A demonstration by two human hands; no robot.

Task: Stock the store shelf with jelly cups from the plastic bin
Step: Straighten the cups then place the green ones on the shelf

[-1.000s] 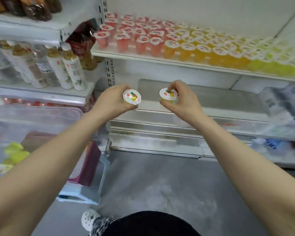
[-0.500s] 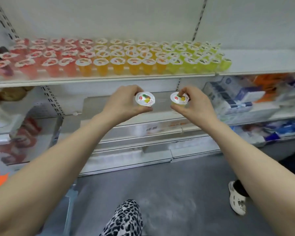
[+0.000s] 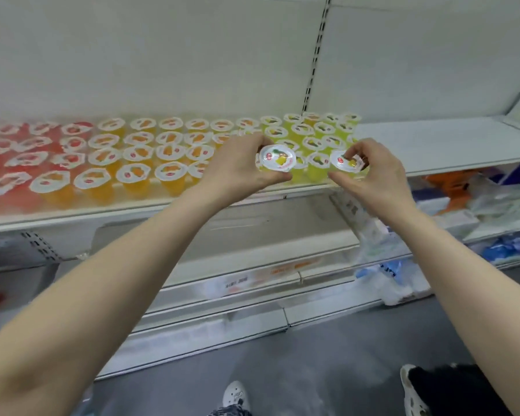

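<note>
My left hand (image 3: 237, 168) grips a yellow-green jelly cup (image 3: 277, 159) with a white foil lid. My right hand (image 3: 376, 175) pinches a second yellow-green jelly cup (image 3: 346, 162). Both cups hover over the front edge of the white shelf (image 3: 439, 145), in front of the yellow-green rows (image 3: 312, 136). Rows of orange cups (image 3: 150, 157) and red cups (image 3: 21, 154) fill the shelf to the left. The plastic bin is out of view.
The shelf's right part past the green cups is bare. Lower shelves (image 3: 282, 265) jut out below, with packaged goods (image 3: 478, 202) at the right. The grey floor (image 3: 297, 370) and my shoes (image 3: 236, 396) show at the bottom.
The view has swung right along the shelf and closer. Both hands have risen with their cups from below the shelf edge up to the green rows.
</note>
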